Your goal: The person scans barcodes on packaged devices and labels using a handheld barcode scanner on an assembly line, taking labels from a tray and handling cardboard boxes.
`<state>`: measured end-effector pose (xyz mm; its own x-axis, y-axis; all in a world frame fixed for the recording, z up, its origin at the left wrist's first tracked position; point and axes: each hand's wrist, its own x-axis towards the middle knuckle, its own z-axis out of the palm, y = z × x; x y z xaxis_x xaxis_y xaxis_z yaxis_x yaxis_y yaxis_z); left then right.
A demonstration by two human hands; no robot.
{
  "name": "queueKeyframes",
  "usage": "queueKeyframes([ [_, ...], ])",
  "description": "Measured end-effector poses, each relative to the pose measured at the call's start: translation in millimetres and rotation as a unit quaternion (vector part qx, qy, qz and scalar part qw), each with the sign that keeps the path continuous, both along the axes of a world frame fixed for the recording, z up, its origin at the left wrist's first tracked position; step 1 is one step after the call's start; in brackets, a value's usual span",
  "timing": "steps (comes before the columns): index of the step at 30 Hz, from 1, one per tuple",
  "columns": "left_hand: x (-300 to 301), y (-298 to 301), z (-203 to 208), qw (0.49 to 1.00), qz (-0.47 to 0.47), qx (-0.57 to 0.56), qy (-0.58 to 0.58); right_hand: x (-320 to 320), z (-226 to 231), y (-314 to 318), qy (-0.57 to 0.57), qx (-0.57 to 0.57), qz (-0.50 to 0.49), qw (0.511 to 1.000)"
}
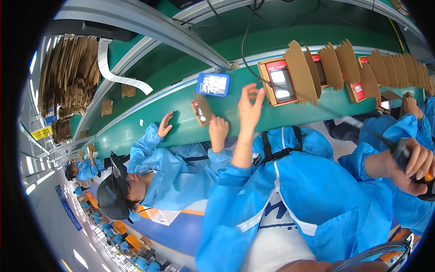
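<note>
My left hand [250, 106] is raised over the green bench with its fingers apart and nothing in them. Just right of it stands an open cardboard box [270, 102] holding a red-framed device [282, 81] with a glossy screen. Out at the far right, my right hand [414, 165] is wrapped round a black handheld tool [400, 153] with an orange button. The tool's thin front end points up and left and is blurred, so its exact kind is unclear. A dark cable [245, 50] hangs down across the open box.
A row of open boxes [378, 68] runs right along the bench. A blue tray [213, 85] lies left of my left hand. A co-worker's hand [218, 131] touches a small box [200, 113]. Stacked cardboard [68, 75] stands far left, and another co-worker's hand [411, 106] is at right.
</note>
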<state>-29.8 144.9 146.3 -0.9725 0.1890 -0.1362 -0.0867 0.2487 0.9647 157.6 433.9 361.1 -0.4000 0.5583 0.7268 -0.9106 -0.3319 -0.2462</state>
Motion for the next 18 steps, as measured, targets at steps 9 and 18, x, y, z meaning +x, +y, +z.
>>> queueKeyframes([
  [9, -29, 7, 18, 0.994, -0.059, 0.035, -0.084, 34, -13, 30, -0.044, 0.057, -0.112, 0.991],
  [18, 18, -131, -7, 0.940, 0.108, 0.207, -0.246, -4, 18, -16, 0.062, 0.200, -0.063, 0.976],
])
